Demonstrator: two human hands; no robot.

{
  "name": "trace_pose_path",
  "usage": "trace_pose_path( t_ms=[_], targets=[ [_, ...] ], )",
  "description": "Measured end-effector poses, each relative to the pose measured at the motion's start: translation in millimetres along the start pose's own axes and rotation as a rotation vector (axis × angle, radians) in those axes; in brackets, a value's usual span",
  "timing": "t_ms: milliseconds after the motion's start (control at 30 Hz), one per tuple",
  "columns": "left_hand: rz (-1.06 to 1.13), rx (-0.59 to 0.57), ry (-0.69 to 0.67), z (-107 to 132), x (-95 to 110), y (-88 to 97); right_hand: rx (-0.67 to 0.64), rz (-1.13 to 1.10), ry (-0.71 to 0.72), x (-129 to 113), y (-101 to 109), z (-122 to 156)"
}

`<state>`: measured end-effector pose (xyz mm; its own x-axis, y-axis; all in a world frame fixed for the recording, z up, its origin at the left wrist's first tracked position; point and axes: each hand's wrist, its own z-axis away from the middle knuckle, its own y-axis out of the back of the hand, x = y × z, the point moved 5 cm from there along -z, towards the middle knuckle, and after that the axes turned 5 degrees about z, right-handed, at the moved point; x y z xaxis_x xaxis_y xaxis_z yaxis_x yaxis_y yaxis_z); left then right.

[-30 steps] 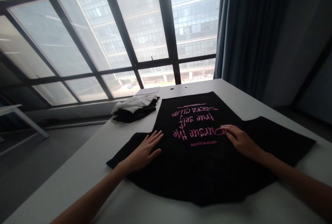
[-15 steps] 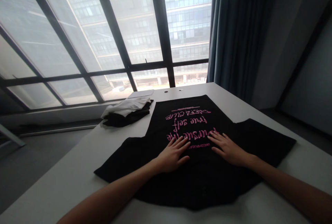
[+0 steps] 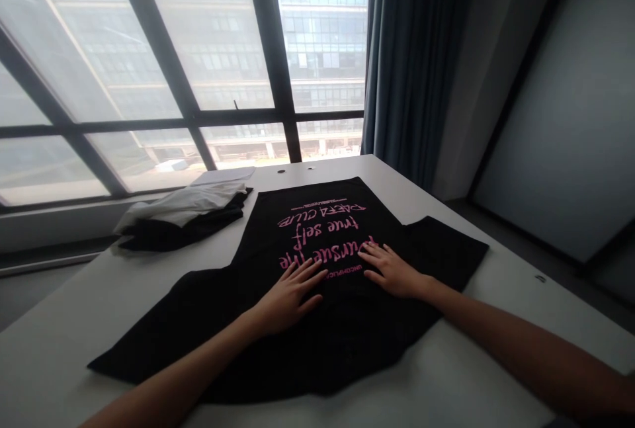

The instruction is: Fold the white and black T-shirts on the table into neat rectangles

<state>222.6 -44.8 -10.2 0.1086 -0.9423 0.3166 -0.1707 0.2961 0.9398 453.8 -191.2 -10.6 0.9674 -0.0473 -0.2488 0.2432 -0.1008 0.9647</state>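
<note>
A black T-shirt (image 3: 342,329) lies spread out on the white table (image 3: 436,375), its collar end toward me and its hem toward the window. Pink lettering on its front reads upside down from my side. My left hand (image 3: 290,296) rests flat on the shirt, fingers stretched over the lower edge of the lettering. To its right, my right hand (image 3: 391,269) also lies flat on the fabric, fingertips on the pink print. Neither hand grips anything. Parts of the lettering are hidden under my fingers.
Folded white and black clothes (image 3: 188,213) are piled at the table's far left, with a flat white sheet (image 3: 223,175) behind them. A large window (image 3: 213,31) borders the far side. A blue curtain (image 3: 417,71) hangs at the back right.
The camera view has turned to the right, so everything appears further left. Both hands stay flat on the shirt in nearly the same places.
</note>
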Motion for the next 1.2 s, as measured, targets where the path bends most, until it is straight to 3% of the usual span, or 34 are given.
trace_pose_path(
  t_ms=[400,1200],
  targets=[
    [-0.094,-0.018,-0.028,-1.4,-9.1,-5.8,0.031,-0.037,-0.020,-0.3,5.1,-1.7],
    [-0.047,-0.053,-0.004,-0.4,0.3,-1.7,0.012,0.016,-0.014,7.1,-5.5,-3.1]
  ],
)
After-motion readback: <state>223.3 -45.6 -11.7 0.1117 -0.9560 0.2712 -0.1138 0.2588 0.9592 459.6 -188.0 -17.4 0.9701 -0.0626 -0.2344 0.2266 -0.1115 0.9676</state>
